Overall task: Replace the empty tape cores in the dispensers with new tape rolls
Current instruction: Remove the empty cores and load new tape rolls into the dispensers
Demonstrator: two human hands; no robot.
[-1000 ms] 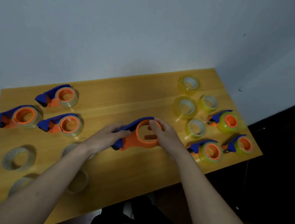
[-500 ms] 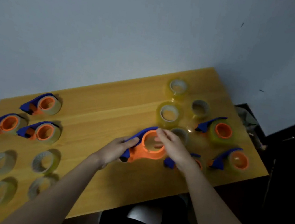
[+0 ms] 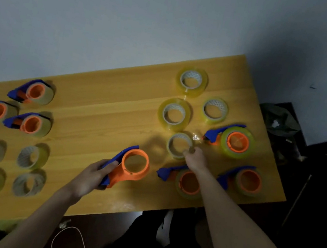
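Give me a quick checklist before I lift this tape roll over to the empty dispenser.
1. Left hand holds the empty dispenser by its handle: ok.
2. Dispenser's orange hub is bare, no core on it: ok.
3. Right hand has a grip on the new tape roll: ok, fingers pinch its near rim.
4. Chosen roll carries tape: cannot tell, it looks thinner than the three rolls behind it.
5. Path from roll to hub free of other things: ok.
6. Loose tape end found: cannot tell.

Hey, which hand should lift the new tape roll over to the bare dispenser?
Right. The right hand already pinches the near rim of the new tape roll, while the left hand grips the bare dispenser by its handle, steadying it.
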